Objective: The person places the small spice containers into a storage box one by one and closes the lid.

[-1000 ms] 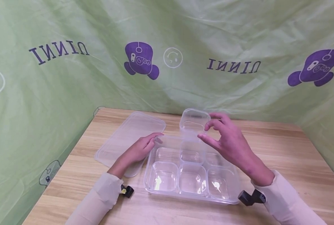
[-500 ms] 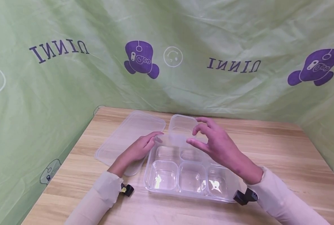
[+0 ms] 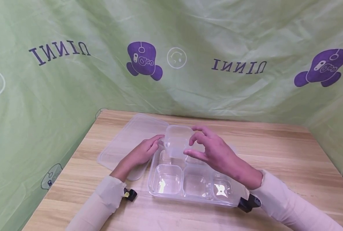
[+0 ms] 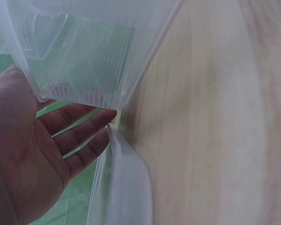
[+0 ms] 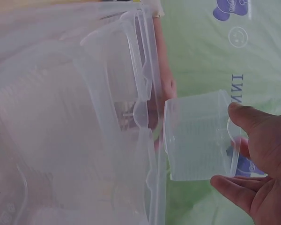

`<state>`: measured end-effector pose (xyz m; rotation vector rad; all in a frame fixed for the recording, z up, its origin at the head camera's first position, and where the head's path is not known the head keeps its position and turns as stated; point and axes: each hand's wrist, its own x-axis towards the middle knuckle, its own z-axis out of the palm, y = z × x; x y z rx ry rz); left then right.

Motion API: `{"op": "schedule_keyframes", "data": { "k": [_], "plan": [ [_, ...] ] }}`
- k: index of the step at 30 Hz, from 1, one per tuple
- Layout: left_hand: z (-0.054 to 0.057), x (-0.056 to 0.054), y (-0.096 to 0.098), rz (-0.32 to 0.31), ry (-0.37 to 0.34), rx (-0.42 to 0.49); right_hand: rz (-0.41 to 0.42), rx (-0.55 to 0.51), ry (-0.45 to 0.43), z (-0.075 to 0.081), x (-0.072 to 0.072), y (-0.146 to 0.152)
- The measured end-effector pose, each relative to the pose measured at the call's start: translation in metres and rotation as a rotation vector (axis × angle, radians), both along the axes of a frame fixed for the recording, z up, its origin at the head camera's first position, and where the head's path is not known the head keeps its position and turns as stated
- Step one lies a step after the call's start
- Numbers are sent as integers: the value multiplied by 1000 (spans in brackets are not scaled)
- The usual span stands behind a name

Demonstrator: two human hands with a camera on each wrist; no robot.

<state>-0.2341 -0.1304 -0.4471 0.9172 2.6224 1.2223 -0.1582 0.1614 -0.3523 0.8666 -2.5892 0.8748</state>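
A large clear plastic box [image 3: 194,201] sits on the table with several small square containers inside, such as a front-left one [image 3: 168,179]. My right hand [image 3: 217,152] pinches the edge of another small clear container [image 3: 175,136], raised over the back left of the box. In the right wrist view this container [image 5: 196,136] shows above the box's rim, with thumb and fingers at its far side. My left hand [image 3: 144,152] rests against the box's back left corner. Seen from the left wrist, its fingers [image 4: 79,133] extend fairly straight along the box's outer wall.
A flat translucent lid [image 3: 125,138] lies on the wooden table [image 3: 284,160], left of the box and partly under my left arm. Green printed fabric [image 3: 171,89] hangs behind the table and on both sides.
My right hand has carried the small container left and closer, from behind the box's middle to over its back left part. The left hand has stayed in place.
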Motion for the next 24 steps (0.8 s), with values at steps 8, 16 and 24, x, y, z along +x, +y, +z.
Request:
{"op": "schedule_keyframes", "data": {
  "k": [8, 16, 24],
  "plan": [
    [1, 1, 0, 3, 7, 1, 36, 14, -20, -3, 3, -8],
    [1, 1, -1, 1, 20, 9, 52, 28, -19, -5, 3, -13],
    [1, 1, -2, -9, 27, 7, 54, 31, -10, -5, 2, -16]
  ]
}}
